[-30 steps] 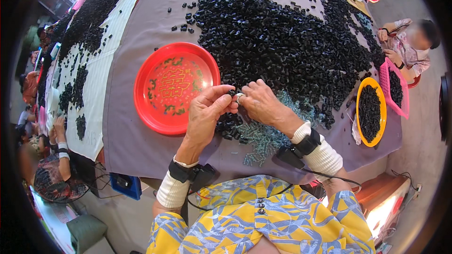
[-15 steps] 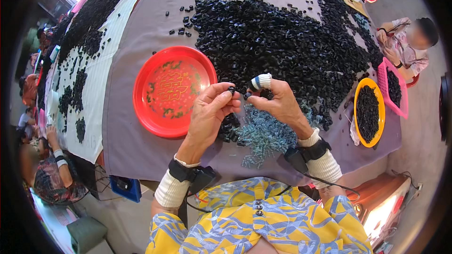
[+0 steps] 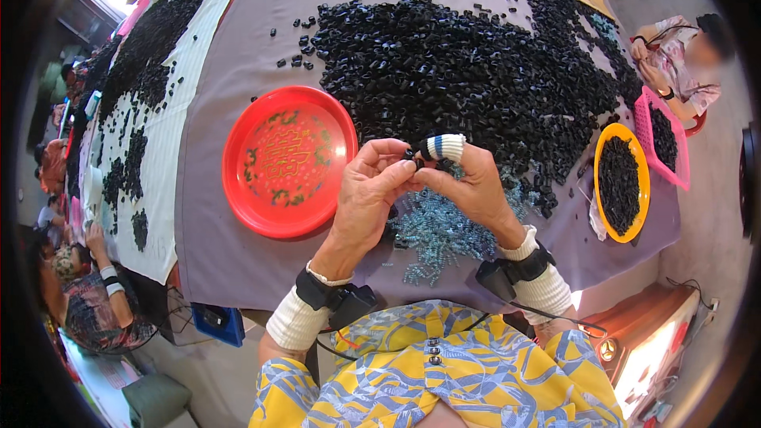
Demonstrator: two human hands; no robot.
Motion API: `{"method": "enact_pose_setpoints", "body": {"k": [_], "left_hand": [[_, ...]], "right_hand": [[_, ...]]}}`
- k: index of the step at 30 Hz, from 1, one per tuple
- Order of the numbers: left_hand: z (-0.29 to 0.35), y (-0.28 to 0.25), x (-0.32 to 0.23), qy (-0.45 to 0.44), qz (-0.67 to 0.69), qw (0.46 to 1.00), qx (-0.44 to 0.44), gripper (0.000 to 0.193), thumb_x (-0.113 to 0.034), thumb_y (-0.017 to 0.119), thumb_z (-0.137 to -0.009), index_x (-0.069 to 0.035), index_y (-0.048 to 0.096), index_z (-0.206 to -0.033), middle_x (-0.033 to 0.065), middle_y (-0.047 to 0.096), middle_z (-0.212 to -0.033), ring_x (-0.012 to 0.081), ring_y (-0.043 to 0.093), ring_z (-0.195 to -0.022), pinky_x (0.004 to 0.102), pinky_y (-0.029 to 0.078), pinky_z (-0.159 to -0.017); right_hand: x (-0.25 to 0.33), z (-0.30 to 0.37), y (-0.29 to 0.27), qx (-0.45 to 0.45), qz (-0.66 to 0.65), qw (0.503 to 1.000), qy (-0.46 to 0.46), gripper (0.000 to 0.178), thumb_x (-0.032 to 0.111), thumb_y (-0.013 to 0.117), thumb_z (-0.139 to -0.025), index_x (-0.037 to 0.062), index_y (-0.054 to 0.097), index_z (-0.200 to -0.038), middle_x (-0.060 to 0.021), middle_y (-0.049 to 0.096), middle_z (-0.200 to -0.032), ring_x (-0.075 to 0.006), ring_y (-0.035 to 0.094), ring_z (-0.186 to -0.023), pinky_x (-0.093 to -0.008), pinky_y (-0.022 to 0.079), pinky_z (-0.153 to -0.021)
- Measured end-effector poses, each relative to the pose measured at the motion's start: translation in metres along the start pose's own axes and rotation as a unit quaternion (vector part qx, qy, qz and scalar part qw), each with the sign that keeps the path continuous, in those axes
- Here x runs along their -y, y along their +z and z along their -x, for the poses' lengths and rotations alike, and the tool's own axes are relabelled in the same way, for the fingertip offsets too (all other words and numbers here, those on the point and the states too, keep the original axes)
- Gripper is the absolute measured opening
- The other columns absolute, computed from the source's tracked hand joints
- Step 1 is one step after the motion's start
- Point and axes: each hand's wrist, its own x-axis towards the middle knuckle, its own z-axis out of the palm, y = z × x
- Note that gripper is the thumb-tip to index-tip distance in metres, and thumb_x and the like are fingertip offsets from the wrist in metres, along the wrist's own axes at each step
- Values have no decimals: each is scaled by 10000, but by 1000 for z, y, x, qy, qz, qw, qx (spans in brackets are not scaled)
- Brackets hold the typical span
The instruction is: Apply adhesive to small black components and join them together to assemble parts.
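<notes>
My left hand (image 3: 366,194) and my right hand (image 3: 469,186) meet above the front of a pile of small black plastic parts (image 3: 468,71). Between their fingertips is a small black plastic part (image 3: 412,160), pinched from both sides; whether it is one piece or two pressed together cannot be made out. A white and blue knitted cover (image 3: 444,147) wraps a finger of my right hand. Just below the hands lies a heap of small, clear bluish coil-like pieces (image 3: 444,230). To the left of my left hand sits a round red tray (image 3: 337,198) with a printed pattern.
At the right edge of the grey-covered table (image 3: 222,269) stand a yellow basket (image 3: 644,198) and a pink basket (image 3: 680,166), both holding black parts. A person (image 3: 682,59) works beyond them. Another table (image 3: 162,238) with black parts and several people lies to the left.
My hands have come together; my right hand has moved in to the left until its fingertips meet those of the left at the black part. Before, a gap separated them.
</notes>
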Motion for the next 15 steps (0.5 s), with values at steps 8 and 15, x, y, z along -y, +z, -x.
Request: {"method": "enact_pose_setpoints", "body": {"k": [8, 15], "left_hand": [[1, -5, 4, 28, -49, 998, -6, 237, -24, 603, -868, 0, 540, -1095, 79, 645, -914, 130, 636, -792, 265, 540, -733], [5, -3, 0, 20, -29, 999, 7, 236, -50, 582, -892, 9, 553, -1119, 95, 651, -957, 131, 637, -809, 280, 540, -762]], "right_hand": [[23, -11, -11, 71, 186, 978, -61, 133, 103, 659, -771, 11, 627, -862, -135, 627, -811, -319, 581, -768, -383, 451, -740], [29, -11, -14, -7, 135, 990, -35, 116, 58, 662, -742, 9, 634, -843, -129, 617, -777, -312, 567, -745, -376, 452, -675]]}}
